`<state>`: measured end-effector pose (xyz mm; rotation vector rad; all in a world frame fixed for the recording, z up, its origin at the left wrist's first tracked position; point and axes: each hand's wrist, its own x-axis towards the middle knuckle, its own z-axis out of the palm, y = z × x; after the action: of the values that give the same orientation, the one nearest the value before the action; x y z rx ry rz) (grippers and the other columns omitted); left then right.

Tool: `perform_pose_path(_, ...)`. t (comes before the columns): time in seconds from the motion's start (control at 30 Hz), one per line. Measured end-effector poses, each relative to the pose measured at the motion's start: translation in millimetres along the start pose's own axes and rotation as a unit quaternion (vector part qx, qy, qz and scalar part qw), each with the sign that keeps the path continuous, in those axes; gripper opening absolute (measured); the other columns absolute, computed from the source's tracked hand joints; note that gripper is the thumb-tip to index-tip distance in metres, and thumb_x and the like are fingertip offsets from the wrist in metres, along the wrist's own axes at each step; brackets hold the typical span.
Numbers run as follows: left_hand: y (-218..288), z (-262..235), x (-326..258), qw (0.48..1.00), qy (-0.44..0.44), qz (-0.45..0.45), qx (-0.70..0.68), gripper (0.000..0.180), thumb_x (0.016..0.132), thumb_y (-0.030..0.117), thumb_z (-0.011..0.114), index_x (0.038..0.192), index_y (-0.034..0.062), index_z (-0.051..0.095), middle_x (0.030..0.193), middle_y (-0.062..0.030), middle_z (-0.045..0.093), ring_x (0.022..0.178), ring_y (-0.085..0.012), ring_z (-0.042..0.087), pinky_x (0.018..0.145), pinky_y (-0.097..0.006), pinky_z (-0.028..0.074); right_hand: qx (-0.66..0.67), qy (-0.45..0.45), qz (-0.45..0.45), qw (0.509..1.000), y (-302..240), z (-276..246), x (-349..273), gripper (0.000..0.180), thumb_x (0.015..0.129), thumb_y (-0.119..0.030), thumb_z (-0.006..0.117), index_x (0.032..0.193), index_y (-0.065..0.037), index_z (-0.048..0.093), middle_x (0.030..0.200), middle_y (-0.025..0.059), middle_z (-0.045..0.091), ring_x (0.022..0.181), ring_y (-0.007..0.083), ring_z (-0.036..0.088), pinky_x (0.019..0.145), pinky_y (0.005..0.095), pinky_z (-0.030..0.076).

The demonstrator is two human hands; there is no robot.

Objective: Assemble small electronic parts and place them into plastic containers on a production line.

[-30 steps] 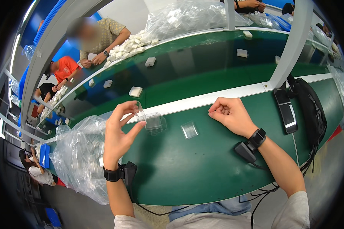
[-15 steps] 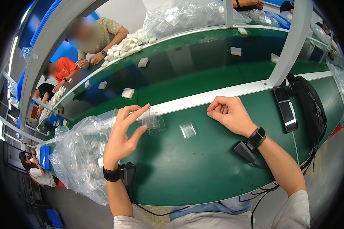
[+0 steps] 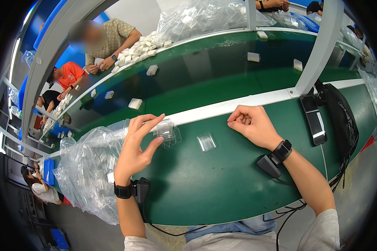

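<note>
Left grip (image 3: 135,147): clear box (image 3: 165,129), flap (image 3: 178,134) rightward

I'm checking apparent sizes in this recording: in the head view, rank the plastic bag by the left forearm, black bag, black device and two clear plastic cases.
Largest to smallest:
1. Plastic bag
2. Black bag
3. Black device
Unranked: left clear case and right clear case; they look similar, and see-through edges blur the comparison.

white rectangular boxes (image 3: 135,103): sliding leftward along glossy green conveyor belt (image 3: 197,79) | person's bare left hand (image 3: 135,148): straightening index finger beside clear plastic case (image 3: 166,131)
</note>
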<state>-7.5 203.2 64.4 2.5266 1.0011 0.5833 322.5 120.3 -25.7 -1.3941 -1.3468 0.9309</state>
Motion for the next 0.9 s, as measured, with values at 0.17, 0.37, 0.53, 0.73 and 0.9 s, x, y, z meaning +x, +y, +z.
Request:
perform_pose_path(0.17, 0.8, 2.8, 1.7, 1.0, 0.003, -0.003, 0.003, 0.051, 0.087, 0.006, 0.077, 0.138, 0.0082, 0.07, 0.133, -0.0136, 0.064, 0.127, -0.0339, 0.058, 0.114, -0.042, 0.043, 0.01, 0.003, -0.003, 1.0, 1.2, -1.2, -0.9, 0.005, 0.091, -0.001, 0.071, 0.09, 0.003, 0.072, 0.067, -0.0042, 0.057, 0.063, 0.0028, 0.049, 0.059, 0.0241, 0.042)
perform_pose_path(0.37, 3.0, 8.5, 4.0, 1.0, 0.031, 0.002, -0.001, 0.065, 0.082, 0.014, 0.085, 0.144, 0.0074, 0.066, 0.138, -0.0134, 0.067, 0.13, -0.0331, 0.061, 0.113, -0.044, 0.046, 0.01, 0.003, -0.005, 1.0, 4.6, -3.0, -0.2, 0.006, 0.091, -0.002, 0.073, 0.091, 0.004, 0.073, 0.068, -0.003, 0.059, 0.063, 0.0037, 0.051, 0.059, 0.0249, 0.044)
perform_pose_path(0.53, -3.2, 9.7, 1.0, 0.999, 0.008, -0.042, -0.034, 0.084, 0.078, 0.014, 0.09, 0.155, 0.011, 0.056, 0.144, -0.0115, 0.068, 0.136, -0.0307, 0.063, 0.115, -0.049, 0.048, -0.002, 0.003, -0.027, 1.0, 7.2, -1.5, 0.7, 0.007, 0.091, -0.003, 0.073, 0.091, 0.004, 0.073, 0.068, -0.0012, 0.061, 0.063, 0.0051, 0.053, 0.061, 0.0252, 0.046)
perform_pose_path(0.73, -6.6, 10.7, 1.5, 0.996, 0.005, -0.062, -0.061, 0.084, 0.079, 0.011, 0.089, 0.155, 0.013, 0.056, 0.137, -0.011, 0.072, 0.131, -0.0298, 0.066, 0.113, -0.049, 0.05, 0.003, -0.006, -0.017, 1.0, 6.5, -0.4, 1.1, 0.008, 0.091, -0.004, 0.073, 0.092, 0.003, 0.073, 0.067, -0.0008, 0.06, 0.062, 0.0063, 0.053, 0.061, 0.0263, 0.046)
perform_pose_path(0.9, -7.1, 12.0, 4.9, 0.995, 0.005, -0.064, -0.079, 0.08, 0.08, 0.008, 0.087, 0.154, 0.0121, 0.056, 0.131, -0.0106, 0.073, 0.127, -0.0286, 0.068, 0.113, -0.048, 0.051, -0.007, 0.002, -0.013, 1.0, 2.2, -5.7, -1.3, 0.007, 0.092, -0.002, 0.073, 0.092, 0.004, 0.073, 0.067, -0.002, 0.059, 0.062, 0.0048, 0.051, 0.061, 0.0253, 0.045)
